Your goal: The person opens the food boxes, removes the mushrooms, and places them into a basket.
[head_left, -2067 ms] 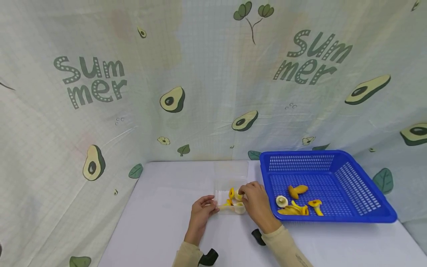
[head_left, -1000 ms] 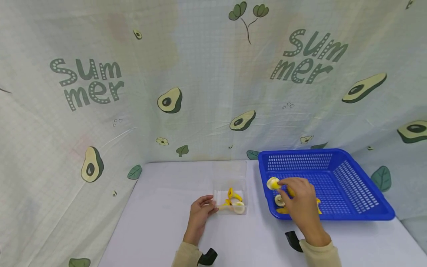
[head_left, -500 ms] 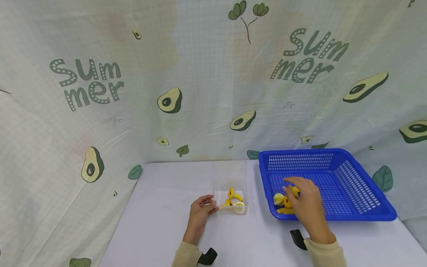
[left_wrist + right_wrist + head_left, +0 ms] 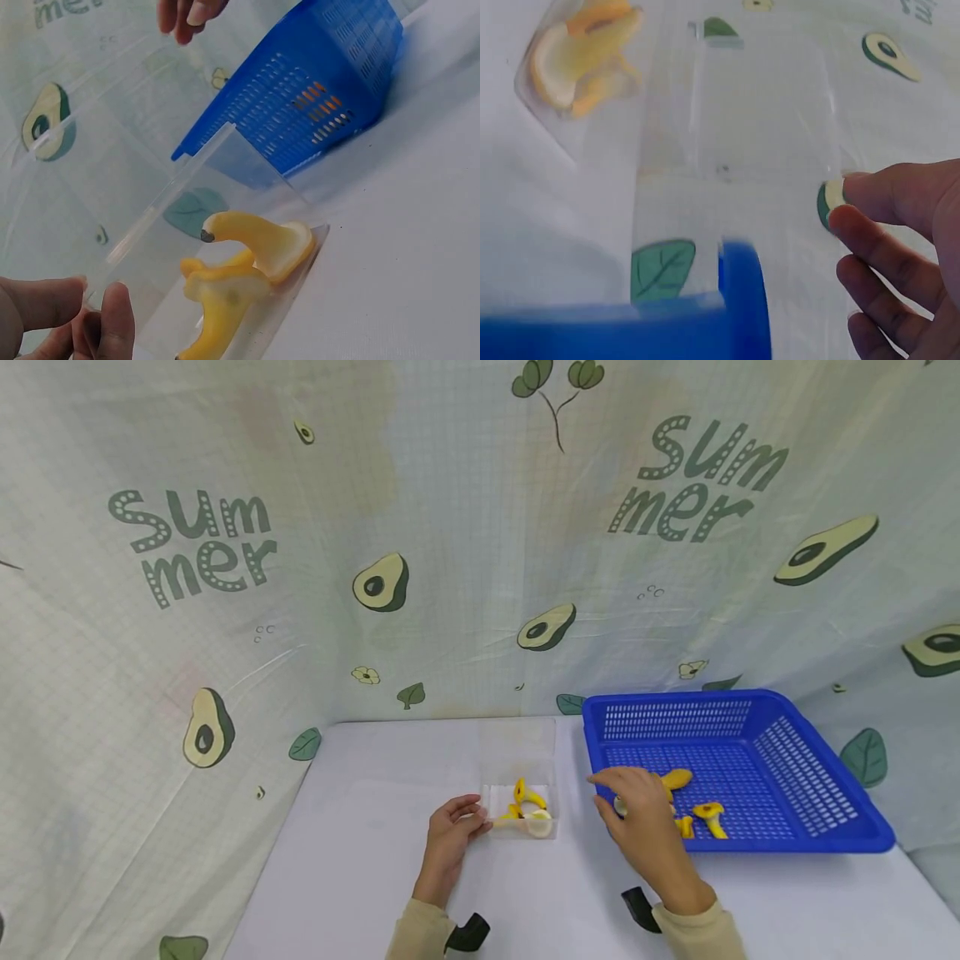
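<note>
My left hand (image 4: pixel 452 843) pinches the near-left edge of a clear plastic box (image 4: pixel 180 187), thumb and fingertips at its wall. Inside the box lie yellow mushrooms (image 4: pixel 255 236) with curved stems, and a pale round piece (image 4: pixel 538 823) shows near its front wall. Above the left rim of the blue basket (image 4: pixel 855 814) hovers my right hand (image 4: pixel 643 822), thumb and forefinger apart with nothing between them. In the basket are several mushrooms, among them a yellow one (image 4: pixel 708 817) and a darker one (image 4: pixel 677 778); my right hand hides part of the group.
The box's lid (image 4: pixel 517 739) stands raised behind it. Both containers are on a white table (image 4: pixel 390 777), the basket to the right of the box. A printed curtain (image 4: pixel 465 527) hangs behind the table and along its left side.
My right hand lifted a pale yellow mushroom from the box, carried it into the basket and let go. Now it has come back left, empty. My left hand stayed at the box.
</note>
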`<state>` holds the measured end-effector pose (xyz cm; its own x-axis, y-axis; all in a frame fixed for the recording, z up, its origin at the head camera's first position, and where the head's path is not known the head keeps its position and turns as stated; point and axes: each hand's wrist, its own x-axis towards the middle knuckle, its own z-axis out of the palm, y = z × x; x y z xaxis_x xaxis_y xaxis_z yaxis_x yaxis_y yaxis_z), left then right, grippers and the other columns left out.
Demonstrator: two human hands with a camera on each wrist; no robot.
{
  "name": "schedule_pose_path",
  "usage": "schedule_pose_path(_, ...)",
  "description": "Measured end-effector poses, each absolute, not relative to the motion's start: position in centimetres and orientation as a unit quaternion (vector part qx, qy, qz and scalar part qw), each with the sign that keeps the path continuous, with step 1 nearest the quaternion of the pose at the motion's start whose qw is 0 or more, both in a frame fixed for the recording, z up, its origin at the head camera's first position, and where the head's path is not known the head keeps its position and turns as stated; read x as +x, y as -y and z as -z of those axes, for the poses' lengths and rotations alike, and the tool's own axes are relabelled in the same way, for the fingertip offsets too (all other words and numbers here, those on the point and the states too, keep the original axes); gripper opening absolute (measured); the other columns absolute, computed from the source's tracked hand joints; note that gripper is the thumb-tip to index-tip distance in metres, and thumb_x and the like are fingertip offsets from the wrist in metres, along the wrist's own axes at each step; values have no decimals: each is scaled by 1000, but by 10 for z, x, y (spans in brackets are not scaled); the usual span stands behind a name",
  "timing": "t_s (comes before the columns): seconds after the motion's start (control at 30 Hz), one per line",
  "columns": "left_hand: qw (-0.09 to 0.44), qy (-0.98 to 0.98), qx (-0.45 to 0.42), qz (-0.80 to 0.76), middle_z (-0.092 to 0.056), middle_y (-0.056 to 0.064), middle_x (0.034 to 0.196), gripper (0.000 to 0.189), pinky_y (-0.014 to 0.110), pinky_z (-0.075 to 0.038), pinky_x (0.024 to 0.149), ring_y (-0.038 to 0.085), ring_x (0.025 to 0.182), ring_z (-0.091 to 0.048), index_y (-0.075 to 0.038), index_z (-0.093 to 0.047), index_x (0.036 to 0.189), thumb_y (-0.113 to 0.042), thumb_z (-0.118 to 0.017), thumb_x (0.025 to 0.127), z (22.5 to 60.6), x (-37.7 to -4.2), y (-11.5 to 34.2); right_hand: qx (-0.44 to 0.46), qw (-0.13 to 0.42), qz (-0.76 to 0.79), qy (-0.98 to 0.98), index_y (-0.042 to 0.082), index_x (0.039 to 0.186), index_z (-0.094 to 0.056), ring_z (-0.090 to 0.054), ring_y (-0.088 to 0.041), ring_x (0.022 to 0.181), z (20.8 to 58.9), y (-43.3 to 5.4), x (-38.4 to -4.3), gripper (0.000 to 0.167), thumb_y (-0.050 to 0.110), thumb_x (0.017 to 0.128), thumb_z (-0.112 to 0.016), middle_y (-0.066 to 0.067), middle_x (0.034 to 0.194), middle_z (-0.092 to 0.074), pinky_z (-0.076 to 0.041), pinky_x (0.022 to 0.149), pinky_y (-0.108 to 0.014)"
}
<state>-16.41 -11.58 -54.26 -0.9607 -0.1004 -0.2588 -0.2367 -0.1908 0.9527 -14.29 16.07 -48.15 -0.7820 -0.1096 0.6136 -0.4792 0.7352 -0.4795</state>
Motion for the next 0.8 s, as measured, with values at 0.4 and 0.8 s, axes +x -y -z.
schedule_pose_path(0.4,38,-627,-125,-768,-63,11,103,41,27,-66,78,13,83,-65,19,-57,132,12,-70,94,542,-163,115,244,256,-289,890,10,107,-79,-66,-27,104,498,-124,-157,38,-8,75,-91,-4,107,-74,-57,91,-52)
schedule_pose_path(0.8,39,-617,-121,-777,-63,14,103,42,26,-66,77,13,80,-65,20,-55,132,13,-70,93,540,-162,116,283,220,-270,894,9,102,-79,-65,-28,103,512,-104,-180,39,-14,72,-90,-4,102,-74,-57,91,-49)
